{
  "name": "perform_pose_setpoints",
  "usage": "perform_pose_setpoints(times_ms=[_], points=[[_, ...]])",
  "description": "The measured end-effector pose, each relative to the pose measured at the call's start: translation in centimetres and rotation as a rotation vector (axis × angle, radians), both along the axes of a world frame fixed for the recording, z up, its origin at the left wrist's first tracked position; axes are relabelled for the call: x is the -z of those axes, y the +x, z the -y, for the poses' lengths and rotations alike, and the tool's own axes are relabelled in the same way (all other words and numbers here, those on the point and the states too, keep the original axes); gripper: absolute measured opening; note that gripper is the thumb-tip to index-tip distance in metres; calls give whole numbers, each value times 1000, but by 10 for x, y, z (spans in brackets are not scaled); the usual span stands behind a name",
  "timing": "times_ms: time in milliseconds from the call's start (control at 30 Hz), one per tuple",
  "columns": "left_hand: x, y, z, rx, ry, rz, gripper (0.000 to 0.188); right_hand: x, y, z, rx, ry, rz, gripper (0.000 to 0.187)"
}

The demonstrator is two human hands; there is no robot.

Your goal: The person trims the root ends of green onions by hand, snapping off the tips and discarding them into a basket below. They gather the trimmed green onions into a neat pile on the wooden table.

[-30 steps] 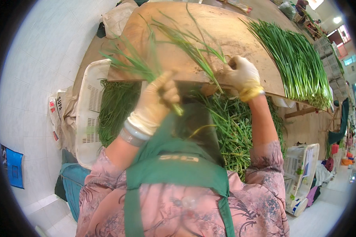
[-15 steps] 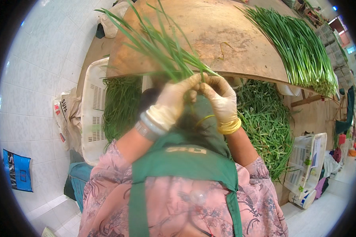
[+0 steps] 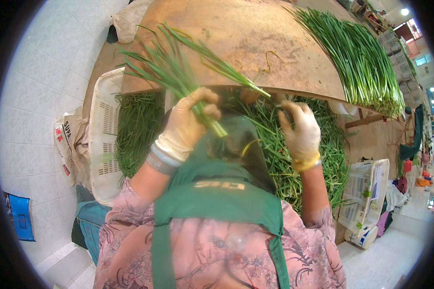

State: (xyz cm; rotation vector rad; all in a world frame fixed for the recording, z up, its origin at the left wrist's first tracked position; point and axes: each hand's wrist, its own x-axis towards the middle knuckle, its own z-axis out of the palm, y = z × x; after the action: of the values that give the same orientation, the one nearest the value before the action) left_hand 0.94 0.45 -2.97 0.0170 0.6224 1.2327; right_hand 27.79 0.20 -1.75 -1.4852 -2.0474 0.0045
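Gloved in a pale, thin glove, my left hand (image 3: pixel 190 118) is closed around a bunch of garlic chives (image 3: pixel 176 79). Their pale cut ends point down toward my lap, and the blurred leaves fan up over the table edge. A smaller bunch of garlic chives (image 3: pixel 222 62) lies on the wooden table (image 3: pixel 294 53), its pale ends at the near edge. My right hand (image 3: pixel 301 127), also gloved, is held apart to the right above a heap of loose leaves (image 3: pixel 318 178). Its fingers are bent with the tips close together; whatever may be between them is too small to make out.
A large row of garlic chives (image 3: pixel 357 58) lies on the table's right side. More leaves fill a white slotted crate (image 3: pixel 103 144) at the left. Another white crate (image 3: pixel 364 192) stands at the right. A single yellowed strand (image 3: pixel 269 60) rests on the table.
My hands have moved apart: the left to the left and lower with its bunch, the right to the right. A smaller bunch now lies on the table edge.
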Motion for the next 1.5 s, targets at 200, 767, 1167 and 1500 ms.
perform_pose_setpoints(times_ms=[200, 767, 1167, 1500], points=[[-4, -12, 4, 99, 294, 79, 30, 4, -50, -67, -126, 46, 263, 13], [35, 39, 24, 210, 130, -472, 21, 25, -73, 26, -57, -789, -1296, 18], [36, 5, 26, 68, 81, -221, 28, 121, 127, 61, 389, -944, 62, 35], [21, -10, 25, 179, 21, -139, 31, 264, 9, -21, 263, -534, 434, 79]])
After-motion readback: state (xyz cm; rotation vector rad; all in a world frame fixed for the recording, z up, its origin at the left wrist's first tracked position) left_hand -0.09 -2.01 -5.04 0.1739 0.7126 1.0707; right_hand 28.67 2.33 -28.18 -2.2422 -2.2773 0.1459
